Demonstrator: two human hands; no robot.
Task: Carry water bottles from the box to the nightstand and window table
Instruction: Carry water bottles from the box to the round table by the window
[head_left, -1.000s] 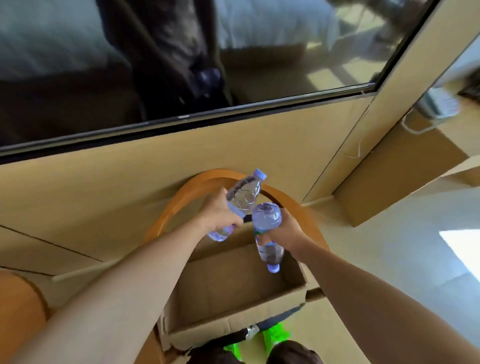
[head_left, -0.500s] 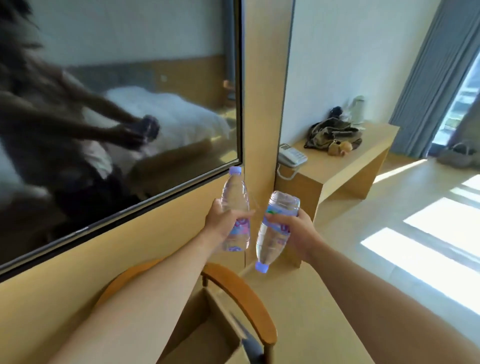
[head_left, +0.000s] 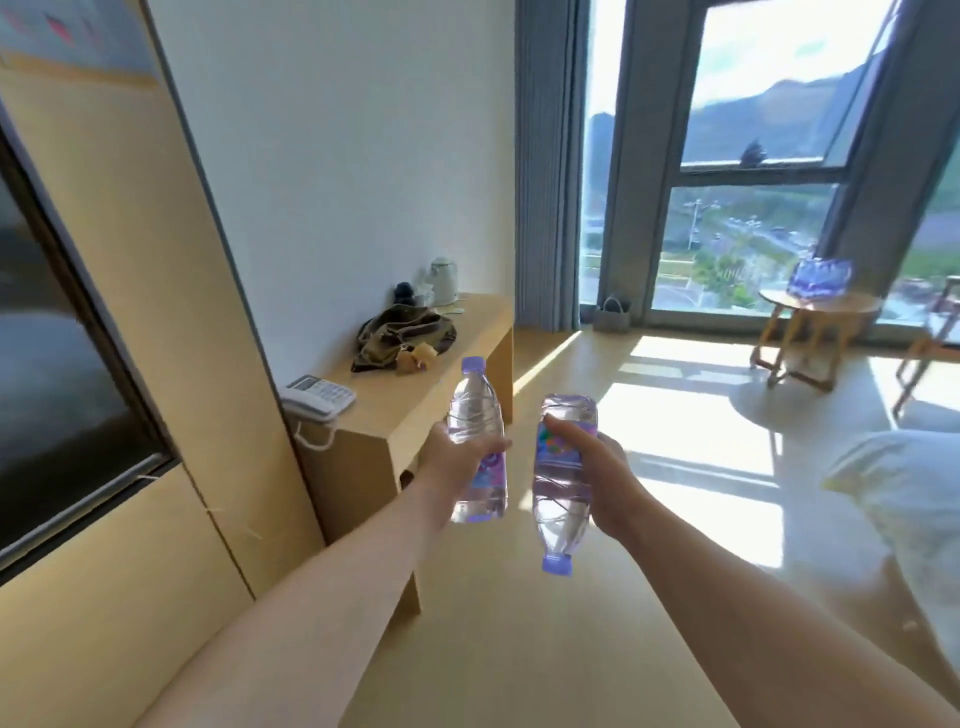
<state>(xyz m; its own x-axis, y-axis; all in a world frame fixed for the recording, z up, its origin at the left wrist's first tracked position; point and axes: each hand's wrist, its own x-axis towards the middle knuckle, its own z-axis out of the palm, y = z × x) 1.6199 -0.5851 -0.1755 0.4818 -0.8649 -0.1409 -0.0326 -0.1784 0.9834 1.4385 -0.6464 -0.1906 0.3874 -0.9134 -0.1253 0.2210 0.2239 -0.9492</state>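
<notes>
My left hand (head_left: 451, 460) grips a clear water bottle (head_left: 475, 415) with a purple cap, held upright. My right hand (head_left: 605, 478) grips a second water bottle (head_left: 561, 499) upside down, its cap pointing at the floor. Both are held out in front of me, side by side and apart. Far off at the right, a round wooden window table (head_left: 815, 304) carries a wrapped pack of bottles (head_left: 820, 278). The box is out of view.
A wooden desk (head_left: 415, 395) along the left wall holds a phone (head_left: 318, 397), a dark bag (head_left: 405, 335) and a kettle (head_left: 442, 280). A white bed (head_left: 904, 499) edges in at the right. A chair (head_left: 930, 338) stands beside the window table. Sunlit floor lies ahead.
My view has swung right and up, from the box on the chair to the room and window. Both hands have lifted the bottles out and carry them forward.
</notes>
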